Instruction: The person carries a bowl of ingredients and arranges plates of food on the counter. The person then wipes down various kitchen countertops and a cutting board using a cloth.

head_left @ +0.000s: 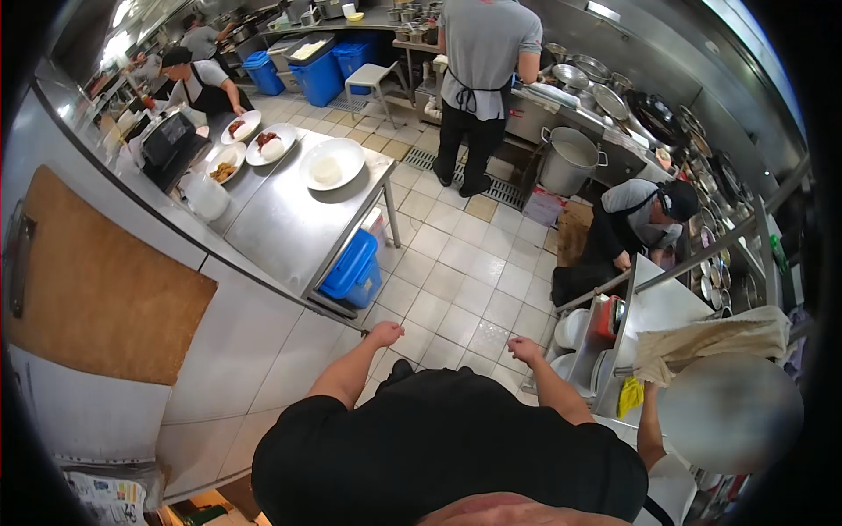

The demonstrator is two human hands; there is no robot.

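Note:
My left hand [385, 334] hangs over the tiled floor with its fingers loosely curled, and I see nothing in it. Nearest to it are the corner of the steel table [279, 230] and a blue lidded bin [353, 268] below. On that table stand a white plate with a mound of rice [327, 171], a plate of rice and dark red food [270, 145], and further plates of food. My right hand [525, 350] is also loosely curled over the floor, with nothing visible in it, left of a shelf unit holding stacked white dishes [574, 329].
A person in a grey shirt [491, 53] stands at the back counter. Another bends low [645, 219] at the right, beside a large pot [568, 162]. Someone at the lower right has a hand by a beige cloth [710, 342]. A stool [375, 77] stands behind the table.

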